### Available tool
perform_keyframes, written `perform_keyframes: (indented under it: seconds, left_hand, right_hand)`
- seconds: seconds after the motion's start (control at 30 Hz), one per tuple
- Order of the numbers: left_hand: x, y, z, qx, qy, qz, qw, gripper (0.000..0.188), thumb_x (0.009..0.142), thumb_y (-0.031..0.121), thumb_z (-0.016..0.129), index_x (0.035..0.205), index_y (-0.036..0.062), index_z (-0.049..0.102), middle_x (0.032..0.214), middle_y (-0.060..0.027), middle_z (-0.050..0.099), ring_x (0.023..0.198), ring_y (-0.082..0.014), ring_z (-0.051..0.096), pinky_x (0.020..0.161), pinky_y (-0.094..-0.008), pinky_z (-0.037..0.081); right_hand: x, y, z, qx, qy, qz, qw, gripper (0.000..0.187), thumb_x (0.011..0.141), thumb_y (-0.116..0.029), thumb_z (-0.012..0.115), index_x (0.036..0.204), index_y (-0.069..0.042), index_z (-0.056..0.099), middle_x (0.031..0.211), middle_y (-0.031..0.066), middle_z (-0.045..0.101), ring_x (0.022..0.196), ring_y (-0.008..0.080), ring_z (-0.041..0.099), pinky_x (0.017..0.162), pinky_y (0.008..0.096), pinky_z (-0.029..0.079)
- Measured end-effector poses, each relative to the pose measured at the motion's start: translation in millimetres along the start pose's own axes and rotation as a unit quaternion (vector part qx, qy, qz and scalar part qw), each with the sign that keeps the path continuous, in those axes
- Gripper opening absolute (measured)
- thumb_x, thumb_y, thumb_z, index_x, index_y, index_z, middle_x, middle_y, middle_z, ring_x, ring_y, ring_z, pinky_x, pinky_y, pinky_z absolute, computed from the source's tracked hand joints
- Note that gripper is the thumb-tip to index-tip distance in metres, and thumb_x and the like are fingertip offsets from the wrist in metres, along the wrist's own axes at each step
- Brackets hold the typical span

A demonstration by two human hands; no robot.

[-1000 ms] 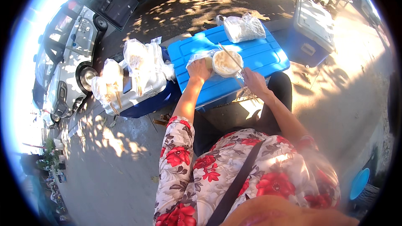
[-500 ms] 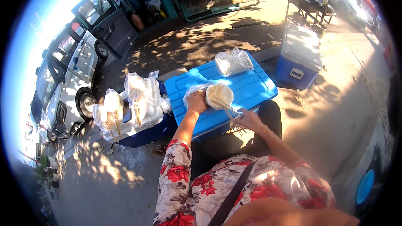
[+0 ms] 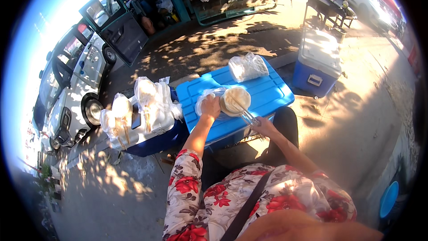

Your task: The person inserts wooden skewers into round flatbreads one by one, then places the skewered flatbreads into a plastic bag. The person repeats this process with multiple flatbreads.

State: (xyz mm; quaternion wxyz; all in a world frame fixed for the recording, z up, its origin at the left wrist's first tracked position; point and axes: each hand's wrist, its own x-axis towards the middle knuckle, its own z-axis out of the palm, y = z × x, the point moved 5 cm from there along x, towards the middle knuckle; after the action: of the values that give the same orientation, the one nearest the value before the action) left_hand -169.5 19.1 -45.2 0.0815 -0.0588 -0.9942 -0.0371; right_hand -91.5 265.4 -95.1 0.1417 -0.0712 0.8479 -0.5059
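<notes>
A stack of flat, round, pale discs (image 3: 237, 99) on thin sticks is held over the blue plastic lid (image 3: 191, 93). My right hand (image 3: 264, 127) is closed round the bundle of thin sticks (image 3: 249, 117), which slant up to the discs. My left hand (image 3: 211, 107) is closed on a clear plastic bag (image 3: 203, 99), just left of the discs. What its fingertips pinch is partly hidden. A second plastic bag (image 3: 248, 67), with pale contents, lies on the far part of the lid.
Left of the lid, a white-topped cooler (image 3: 154, 129) carries bagged discs on sticks (image 3: 146, 93) and a dark phone (image 3: 136, 120). A blue and white cooler (image 3: 317, 60) stands far right. Beyond are a white vehicle (image 3: 73, 87) and an open vehicle door (image 3: 122, 35). A blue basin (image 3: 388, 199) sits lower right.
The disc stack has shifted slightly right and the sticks now lie across its face. My left hand has moved a little left, leaving more of the bag showing.
</notes>
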Motion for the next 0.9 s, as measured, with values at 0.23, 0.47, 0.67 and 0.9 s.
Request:
perform_keyframes:
  seconds: [0.23, 0.47, 0.67, 0.9]
  left_hand:
    - [-3.5, -9.9, -34.9, -0.040, 0.092, -0.034, 0.994, 0.021, 0.084, 0.011, 0.048, 0.103, 0.0131, 0.057, 0.092, -0.0141, 0.064, 0.086, -0.0354, 0.063, 0.071, -0.0451, 0.051]
    - [-45.7, -4.3, -75.3, -0.271, 0.352, -0.007, 0.896, 0.026, 0.079, -0.002, 0.052, 0.100, 0.0113, 0.058, 0.091, -0.0128, 0.065, 0.079, -0.0339, 0.062, 0.066, -0.0408, 0.049]
    - [-38.8, -38.7, -45.5, -0.258, 0.224, -0.122, 0.932, 0.040, 0.074, -0.002, 0.053, 0.113, 0.0092, 0.049, 0.096, -0.0188, 0.063, 0.084, -0.0366, 0.061, 0.070, -0.0452, 0.048]
    - [-21.1, -25.4, -57.1, -0.182, 0.127, -0.014, 0.975, 0.054, 0.076, 0.010, 0.059, 0.126, 0.0164, 0.040, 0.118, -0.0151, 0.056, 0.098, -0.0360, 0.059, 0.079, -0.0435, 0.049]
  right_hand:
    - [6.9, -3.9, 5.0, -0.018, -0.007, 0.000, 1.000, 0.040, 0.075, -0.028, 0.068, 0.104, -0.001, 0.063, 0.074, 0.0124, 0.064, 0.068, 0.0200, 0.063, 0.063, 0.0350, 0.049]
    - [11.4, -1.8, 14.9, -0.050, 0.001, -0.041, 0.998, 0.033, 0.077, -0.025, 0.065, 0.100, -0.001, 0.064, 0.064, 0.0100, 0.061, 0.058, 0.0165, 0.060, 0.055, 0.0344, 0.047]
    - [7.0, -14.7, 10.1, -0.068, -0.022, 0.007, 0.997, 0.036, 0.078, -0.024, 0.064, 0.104, 0.001, 0.062, 0.067, 0.0104, 0.060, 0.057, 0.0178, 0.059, 0.054, 0.0349, 0.045]
    - [9.7, -20.0, 9.0, -0.077, -0.009, -0.030, 0.997, 0.039, 0.079, -0.024, 0.062, 0.109, 0.002, 0.061, 0.067, 0.0134, 0.060, 0.057, 0.0198, 0.060, 0.053, 0.0348, 0.046]
